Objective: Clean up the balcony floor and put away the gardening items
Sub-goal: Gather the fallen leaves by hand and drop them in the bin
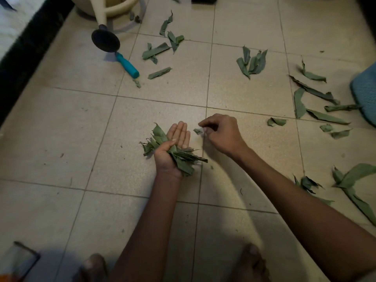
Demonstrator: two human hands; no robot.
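Note:
My left hand (pixel 173 147) lies palm up over the tiled floor (pixel 61 139), its thumb pressing a bunch of green leaf pieces (pixel 183 159) against the palm while the fingers stay straight. Just to its right, my right hand (pixel 219 133) pinches a small leaf scrap (pixel 197 131) in its fingertips. Torn leaves lie scattered on the tiles: a group (pixel 160 49) at the top middle, another (pixel 252 62) to its right, and several more (pixel 317 102) at the far right.
A cream watering can (pixel 105 9) with a dark rose stands at the top left. Beside it lies a teal-handled hand tool (pixel 128 65). A blue object (pixel 366 92) sits at the right edge, and a dark ledge (pixel 26 51) runs along the left. My bare feet show at the bottom.

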